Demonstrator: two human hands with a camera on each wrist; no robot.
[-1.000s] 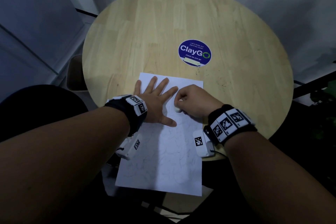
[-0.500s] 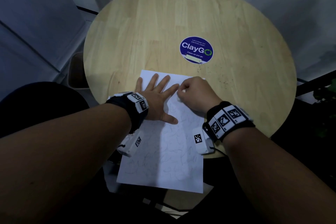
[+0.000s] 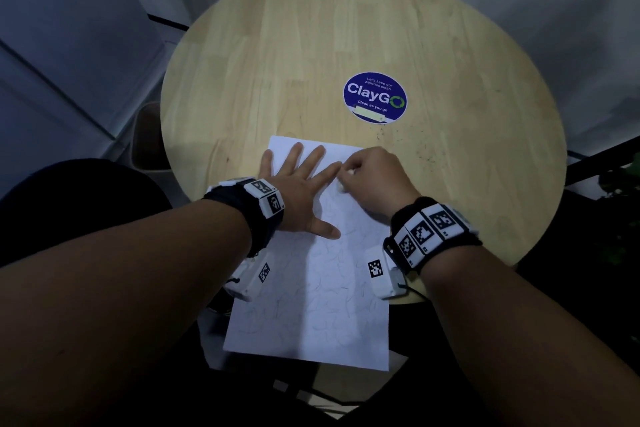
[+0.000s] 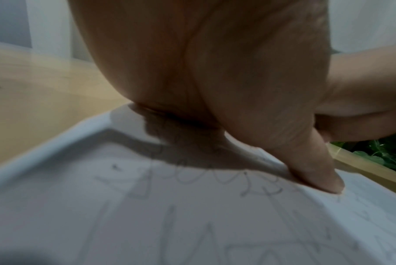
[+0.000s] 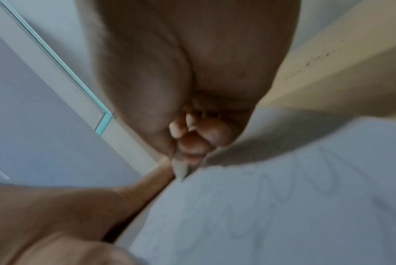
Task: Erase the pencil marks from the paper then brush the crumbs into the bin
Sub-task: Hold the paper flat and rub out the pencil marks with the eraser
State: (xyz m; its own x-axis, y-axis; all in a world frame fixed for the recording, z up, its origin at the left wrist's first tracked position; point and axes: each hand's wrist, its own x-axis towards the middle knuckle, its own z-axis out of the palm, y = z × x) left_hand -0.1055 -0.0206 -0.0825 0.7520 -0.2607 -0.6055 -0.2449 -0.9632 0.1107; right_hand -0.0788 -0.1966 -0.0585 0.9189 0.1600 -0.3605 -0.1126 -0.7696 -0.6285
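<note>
Paper (image 3: 311,305) overhanging table (image 3: 311,45) edge

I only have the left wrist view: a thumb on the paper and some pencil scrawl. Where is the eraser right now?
Observer: The right hand pinches a small white eraser, its tip on the paper beside the left hand.
Operator: Which part of the sheet is that?
Observer: The far end, near the top edge; pencil marks cover the nearer part.
Operator: Any crumbs yet?
Observer: Dark specks lie on the table right of the sheet, below the ClayGo sticker.
</note>
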